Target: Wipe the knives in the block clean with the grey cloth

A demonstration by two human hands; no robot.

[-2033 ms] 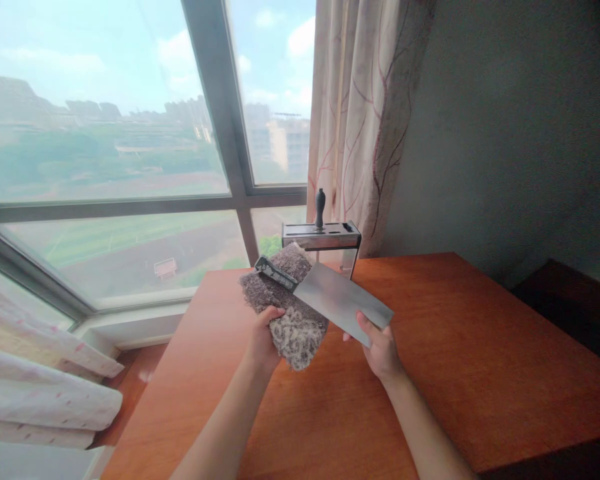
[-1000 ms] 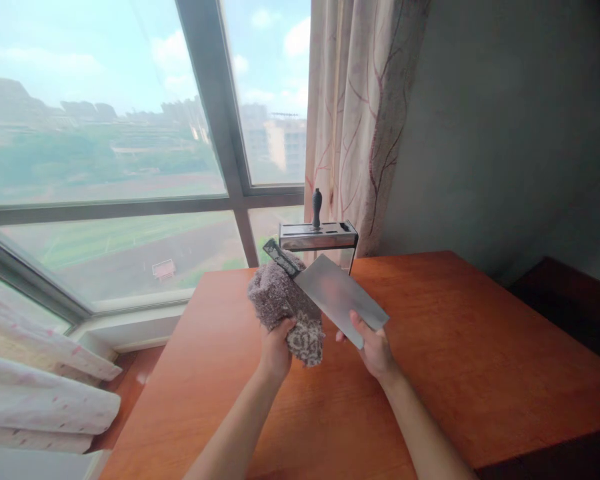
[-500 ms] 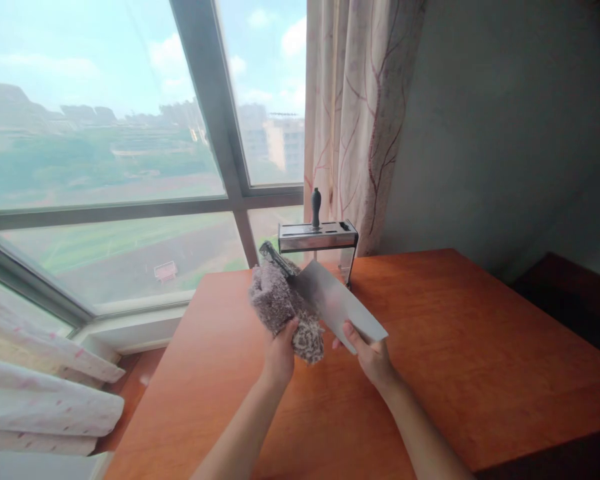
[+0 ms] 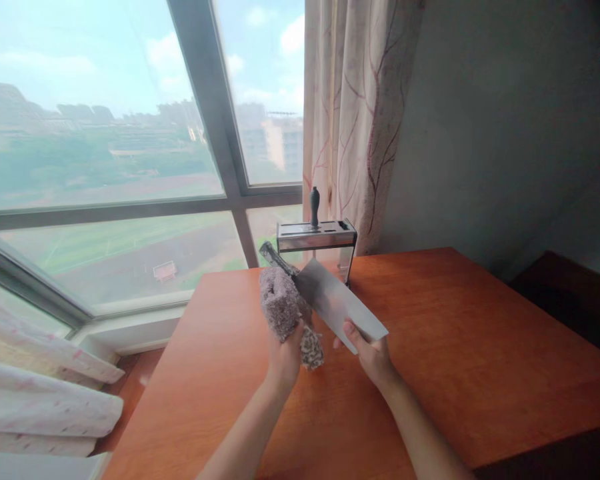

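Note:
My right hand [image 4: 373, 350] grips the broad blade of a cleaver [image 4: 343, 300] near its outer end, thumb on the upper face. The cleaver's dark handle [image 4: 275, 257] points up and to the left. My left hand [image 4: 287, 353] is closed on a fluffy greyish-purple cloth [image 4: 280, 300], bunched up beside the handle end of the blade. A patterned part of the cloth [image 4: 311, 348] hangs below, to the right of my left thumb. Whether the cloth touches the blade is hard to tell, and my left fingers are mostly hidden beneath it.
A metal-framed knife block [image 4: 317, 235] stands at the table's far edge, a dark handle [image 4: 315, 208] sticking up from it. The reddish-brown wooden table [image 4: 445, 347] lies beneath my hands. Windows [image 4: 105, 160] rise behind, with a patterned curtain [image 4: 365, 120] at their right.
My left hand has shifted slightly right with the cloth, whose bunched shape has changed and whose hanging part looks smaller. The cleaver and my right hand have stayed almost still.

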